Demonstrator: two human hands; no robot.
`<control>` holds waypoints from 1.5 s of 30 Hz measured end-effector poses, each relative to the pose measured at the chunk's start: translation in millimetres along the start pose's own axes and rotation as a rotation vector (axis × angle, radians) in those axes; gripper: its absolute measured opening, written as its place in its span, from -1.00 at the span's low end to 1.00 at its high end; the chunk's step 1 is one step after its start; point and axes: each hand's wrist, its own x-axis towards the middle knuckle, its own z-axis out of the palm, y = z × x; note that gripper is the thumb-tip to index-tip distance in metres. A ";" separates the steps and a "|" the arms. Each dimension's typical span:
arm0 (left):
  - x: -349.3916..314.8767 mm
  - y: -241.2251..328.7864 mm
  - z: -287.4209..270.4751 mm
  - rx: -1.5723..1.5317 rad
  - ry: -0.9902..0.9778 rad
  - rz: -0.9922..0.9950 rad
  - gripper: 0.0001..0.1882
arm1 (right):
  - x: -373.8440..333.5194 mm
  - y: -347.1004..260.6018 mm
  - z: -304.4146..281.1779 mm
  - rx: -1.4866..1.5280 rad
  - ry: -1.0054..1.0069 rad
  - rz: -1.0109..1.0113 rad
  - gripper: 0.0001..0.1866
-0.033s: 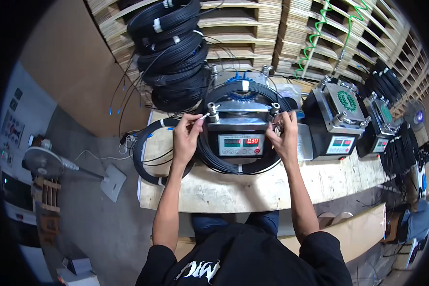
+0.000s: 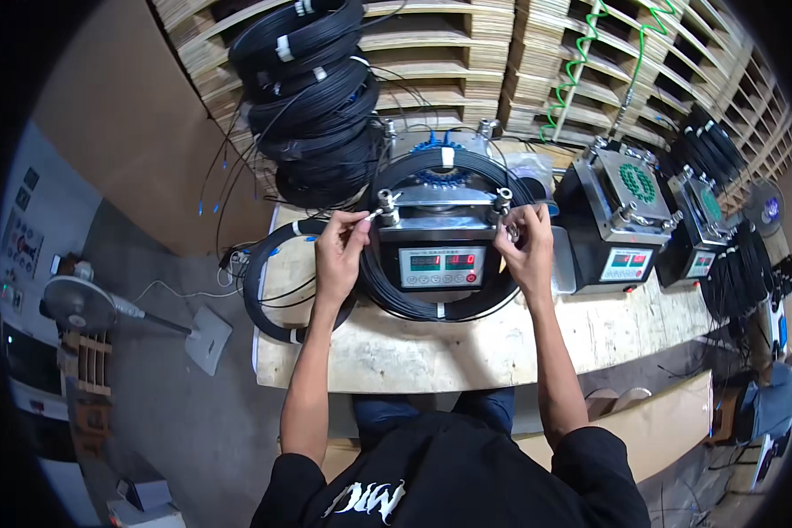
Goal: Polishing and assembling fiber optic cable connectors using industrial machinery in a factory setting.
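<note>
A black-and-metal polishing machine (image 2: 442, 231) with a lit digital panel (image 2: 441, 267) stands in front of me on the bench. A coil of black cable (image 2: 368, 273) bound with white ties rings it. My left hand (image 2: 339, 251) is closed at the machine's front left clamp post (image 2: 387, 211), thumb and forefinger pinching a small pale lever on it. My right hand (image 2: 529, 246) is closed beside the front right clamp post (image 2: 500, 204), its fingertips pinched together. What the right fingers hold is too small to make out. Blue connectors (image 2: 440, 176) sit on the machine's top.
Stacked black cable coils (image 2: 312, 106) rise at the back left, and another coil (image 2: 260, 282) lies left of the machine. Two similar machines (image 2: 629, 207) stand to the right. Wooden pallets (image 2: 449, 53) line the back. A floor fan (image 2: 79, 304) is at left.
The red digits on the machine's panel have changed. Both hands keep nearly the same place and grip; the whole view has shifted slightly.
</note>
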 end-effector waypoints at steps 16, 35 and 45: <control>0.0 -3.7 0.2 -0.083 -0.031 -0.026 -0.77 | 0.2 26.7 -12.4 0.120 0.104 0.285 -0.59; -2.3 -6.4 5.9 -0.128 0.020 -0.028 -0.75 | 5.2 7.8 -4.2 0.296 0.149 0.424 -0.66; -6.1 -5.9 5.8 -0.123 0.027 -0.044 -0.74 | -10.9 4.6 3.3 0.172 0.185 0.259 -0.83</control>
